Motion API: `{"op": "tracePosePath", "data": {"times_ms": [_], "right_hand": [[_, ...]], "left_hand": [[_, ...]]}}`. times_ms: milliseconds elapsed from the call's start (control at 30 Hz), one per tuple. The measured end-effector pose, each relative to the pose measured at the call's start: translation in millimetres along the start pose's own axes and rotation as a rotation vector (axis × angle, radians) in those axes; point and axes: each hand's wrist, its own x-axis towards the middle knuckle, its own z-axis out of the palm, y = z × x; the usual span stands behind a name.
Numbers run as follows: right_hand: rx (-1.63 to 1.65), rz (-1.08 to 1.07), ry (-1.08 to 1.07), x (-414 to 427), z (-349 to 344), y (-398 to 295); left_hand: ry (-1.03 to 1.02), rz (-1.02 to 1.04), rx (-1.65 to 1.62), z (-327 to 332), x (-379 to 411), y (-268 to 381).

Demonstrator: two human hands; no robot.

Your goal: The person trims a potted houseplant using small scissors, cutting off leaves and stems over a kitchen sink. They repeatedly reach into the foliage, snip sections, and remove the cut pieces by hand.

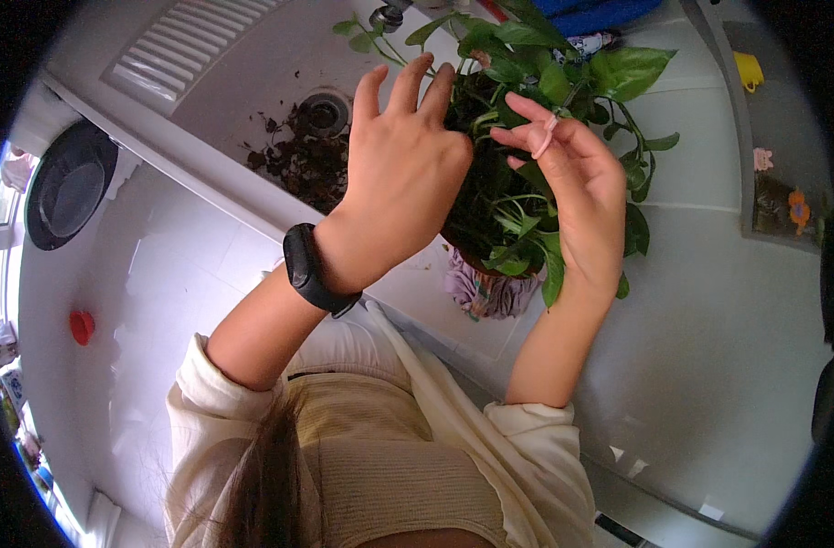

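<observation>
My left hand is over the sink edge beside a leafy potted plant. Three of its fingers are spread, while the thumb and index fingertip are hidden behind the hand. A black fitness band circles the left wrist. At the plant's right side, my right hand has a thin pink loop, perhaps a hair tie, at its thumb and fingers. Green leaves hang around both hands. The pot, mostly covered by leaves, stands on or in a crumpled lilac cloth.
Dark soil and dry leaf bits lie in the white sink around its drain. A ribbed drainboard is beyond. Blue material is behind the plant. A black basin hangs at the left.
</observation>
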Motion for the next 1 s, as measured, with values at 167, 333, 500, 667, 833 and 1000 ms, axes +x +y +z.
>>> {"op": "tracePosePath", "data": {"times_ms": [167, 333, 500, 667, 833, 1000], "right_hand": [[0.034, -0.001, -0.012, 0.2, -1.8, 2.3], [0.042, -0.019, -0.032, 1.4, -4.5, 4.3], [0.041, -0.018, -0.03, 1.3, -4.9, 3.5], [0.052, -0.026, -0.033, 0.9, -3.7, 3.1], [0.055, -0.049, -0.049, 3.0, -3.5, 3.5], [0.044, -0.033, -0.037, 2.2, -3.5, 3.2]], "left_hand": [[0.11, -0.036, -0.091, 11.4, -6.5, -6.7], [0.186, -0.146, -0.31, 9.0, -11.3, -16.5], [0.221, -0.36, -0.78, 2.5, -14.3, -39.8], [0.318, -0.552, -0.613, 16.4, -30.0, -81.2], [-0.279, -0.511, 0.023, 45.0, -47.3, -108.7], [-0.167, -0.306, 0.16, 53.3, -65.4, -92.6]]}}
